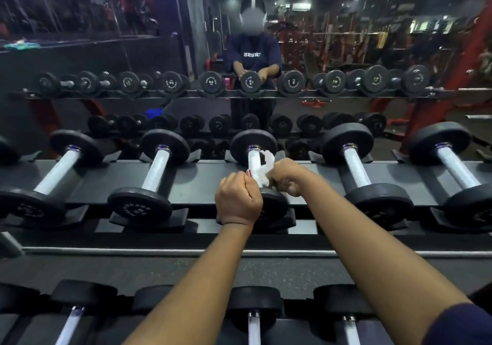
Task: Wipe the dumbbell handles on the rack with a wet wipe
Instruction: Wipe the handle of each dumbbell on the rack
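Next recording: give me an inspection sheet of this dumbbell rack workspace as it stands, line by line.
Surface: black rack shelf, with a row of dumbbells resting in cradles.
Job's things: white wet wipe bunched against the middle dumbbell handle.
Clutter: nothing seen.
Grippers: left hand curled round the handle's near end, thumb on the metal; right hand grips the wipe beside the handle.
Cables: nothing seen.
Surroundings: mirror behind the rack reflects the person and dim gym machines; lower-tier dumbbells sit nearer the camera.
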A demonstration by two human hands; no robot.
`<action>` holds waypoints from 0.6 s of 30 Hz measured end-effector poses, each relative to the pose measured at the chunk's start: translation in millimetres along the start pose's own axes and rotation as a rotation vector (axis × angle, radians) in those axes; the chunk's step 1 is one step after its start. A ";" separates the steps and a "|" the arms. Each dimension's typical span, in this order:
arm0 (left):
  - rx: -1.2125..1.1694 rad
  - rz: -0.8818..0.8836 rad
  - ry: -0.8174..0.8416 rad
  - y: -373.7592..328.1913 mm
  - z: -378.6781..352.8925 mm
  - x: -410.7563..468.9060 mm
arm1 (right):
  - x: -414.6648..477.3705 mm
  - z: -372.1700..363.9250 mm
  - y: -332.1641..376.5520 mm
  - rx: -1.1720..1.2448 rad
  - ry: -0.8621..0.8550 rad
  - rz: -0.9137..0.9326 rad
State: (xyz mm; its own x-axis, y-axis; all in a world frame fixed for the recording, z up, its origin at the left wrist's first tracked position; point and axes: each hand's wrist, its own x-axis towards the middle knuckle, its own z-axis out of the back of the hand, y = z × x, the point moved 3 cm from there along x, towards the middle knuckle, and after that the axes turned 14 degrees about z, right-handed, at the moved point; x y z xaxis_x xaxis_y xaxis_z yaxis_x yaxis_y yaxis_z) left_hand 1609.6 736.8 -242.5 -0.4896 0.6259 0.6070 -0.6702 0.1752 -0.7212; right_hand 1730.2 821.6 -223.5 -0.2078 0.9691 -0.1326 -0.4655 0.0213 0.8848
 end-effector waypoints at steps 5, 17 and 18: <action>0.040 -0.062 -0.071 1.0 -3.9 -1.2 | 51.0 -16.6 -12.1 0.441 -0.336 0.035; 0.037 -0.077 -0.072 5.3 -2.2 -0.8 | -22.8 -0.2 26.1 -0.355 -0.124 0.437; 0.039 -0.076 -0.069 5.3 -1.9 -0.9 | -24.4 0.4 29.4 -0.353 -0.100 0.404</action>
State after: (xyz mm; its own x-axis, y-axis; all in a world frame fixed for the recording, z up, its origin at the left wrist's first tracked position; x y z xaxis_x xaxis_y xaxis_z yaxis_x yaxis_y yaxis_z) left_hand 1607.5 738.6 -247.5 -0.4727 0.5581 0.6819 -0.7274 0.1897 -0.6595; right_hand 1721.9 798.7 -194.1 -0.3551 0.9021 0.2453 -0.6296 -0.4248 0.6506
